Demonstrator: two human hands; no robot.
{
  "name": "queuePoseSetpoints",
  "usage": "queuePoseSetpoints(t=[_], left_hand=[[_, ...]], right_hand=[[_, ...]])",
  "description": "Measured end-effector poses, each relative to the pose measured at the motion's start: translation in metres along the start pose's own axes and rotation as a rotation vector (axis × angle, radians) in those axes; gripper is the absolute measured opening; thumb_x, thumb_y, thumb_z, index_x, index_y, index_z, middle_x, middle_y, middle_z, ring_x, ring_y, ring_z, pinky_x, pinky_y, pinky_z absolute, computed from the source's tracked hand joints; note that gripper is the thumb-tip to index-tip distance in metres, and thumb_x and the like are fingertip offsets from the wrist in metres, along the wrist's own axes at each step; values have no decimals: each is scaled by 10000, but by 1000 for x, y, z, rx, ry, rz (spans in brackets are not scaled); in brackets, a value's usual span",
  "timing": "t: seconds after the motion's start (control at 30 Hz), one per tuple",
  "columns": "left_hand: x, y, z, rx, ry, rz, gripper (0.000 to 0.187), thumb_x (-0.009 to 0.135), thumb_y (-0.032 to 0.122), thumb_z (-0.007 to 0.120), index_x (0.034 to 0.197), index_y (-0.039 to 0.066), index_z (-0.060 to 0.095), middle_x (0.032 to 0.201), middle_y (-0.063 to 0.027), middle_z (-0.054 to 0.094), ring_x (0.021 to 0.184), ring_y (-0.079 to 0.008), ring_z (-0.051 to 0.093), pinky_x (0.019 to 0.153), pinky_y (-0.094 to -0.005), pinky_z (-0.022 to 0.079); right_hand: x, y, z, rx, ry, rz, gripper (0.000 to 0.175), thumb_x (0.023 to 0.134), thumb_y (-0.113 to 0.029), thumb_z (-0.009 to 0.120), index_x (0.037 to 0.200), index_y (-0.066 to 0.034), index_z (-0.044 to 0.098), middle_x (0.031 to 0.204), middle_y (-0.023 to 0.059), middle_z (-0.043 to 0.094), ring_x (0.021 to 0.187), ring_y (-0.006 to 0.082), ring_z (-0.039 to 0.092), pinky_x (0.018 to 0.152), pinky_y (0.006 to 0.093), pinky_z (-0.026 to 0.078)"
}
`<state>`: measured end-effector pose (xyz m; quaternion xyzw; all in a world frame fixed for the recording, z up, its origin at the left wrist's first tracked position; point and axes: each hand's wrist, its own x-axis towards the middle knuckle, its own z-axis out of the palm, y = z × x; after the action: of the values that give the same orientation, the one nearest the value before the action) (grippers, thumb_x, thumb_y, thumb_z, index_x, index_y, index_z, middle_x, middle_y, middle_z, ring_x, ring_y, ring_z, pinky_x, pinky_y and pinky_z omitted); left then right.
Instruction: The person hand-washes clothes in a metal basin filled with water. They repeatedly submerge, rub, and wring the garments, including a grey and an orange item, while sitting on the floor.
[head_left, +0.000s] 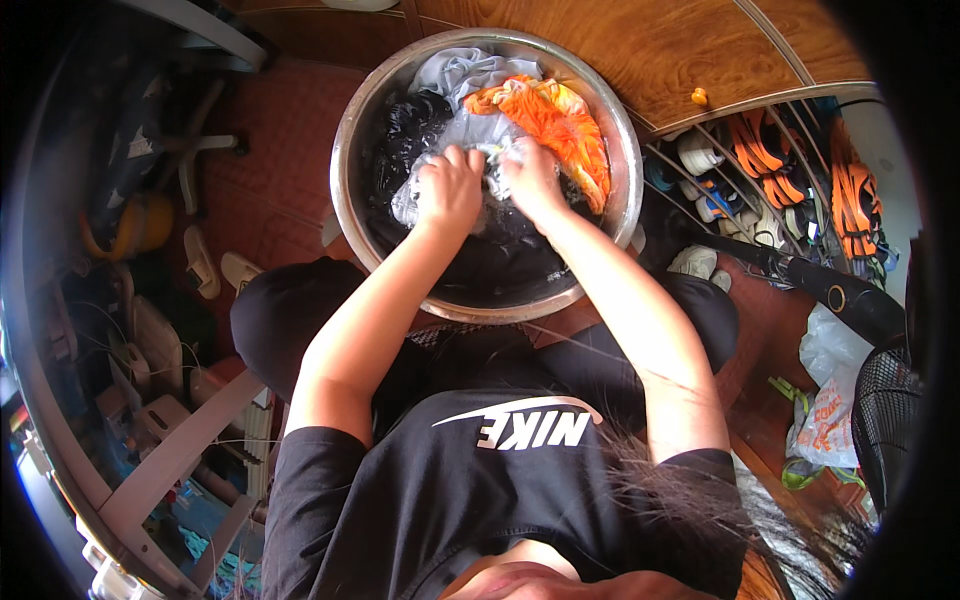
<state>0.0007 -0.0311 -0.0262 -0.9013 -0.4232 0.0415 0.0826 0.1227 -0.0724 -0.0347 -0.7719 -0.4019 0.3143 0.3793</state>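
A round metal basin (347, 225) in front of me holds wet clothes and water. Near its middle, my left hand (451, 187) grips one part of a soaked light-grey cloth (407, 199), fingers curled over it. My right hand (532, 180) is closed on a bunched part of the same pale cloth, just to the right. Orange fabric with yellow patches (559, 124) lies along the basin's right side. Plain grey fabric (472, 71) is heaped at the far rim. Dark wet cloth (412, 124) fills the left and near parts. The fingertips are partly hidden in the folds.
A wooden cabinet (570, 37) borders the basin's far side. To the right stand a shoe rack (795, 150) with several shoes, a black pole (810, 277) and a white plastic bag (825, 420). Slippers (199, 262) lie on the red floor at left, near a chair base (191, 165).
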Motion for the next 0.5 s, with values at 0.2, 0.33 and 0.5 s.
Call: queuePoseSetpoints(t=[0.2,0.33,0.5], left_hand=[[4,-5,-28,-399,-106,34,199,762,105,544,958,89,521,912,-139,572,715,-295,615,609,-391,508],[-14,6,-83,-716,283,166,229,726,84,549,955,88,544,799,-115,545,677,-278,599,584,-376,495],[-22,30,-102,-792,488,293,250,730,302,649,860,107,559,758,-96,508,612,-252,577,542,-358,466]], right_hand=[[2,0,7,295,7,127,340,704,-72,574,1028,22,529,936,161,588,882,270,577,791,387,448],[6,-34,-25,1391,-385,485,366,868,-329,458,1071,-44,565,921,107,619,861,238,596,810,362,466],[-11,-33,-22,1453,-441,341,374,905,-364,420,1080,-57,544,993,86,587,905,220,571,869,369,450]])
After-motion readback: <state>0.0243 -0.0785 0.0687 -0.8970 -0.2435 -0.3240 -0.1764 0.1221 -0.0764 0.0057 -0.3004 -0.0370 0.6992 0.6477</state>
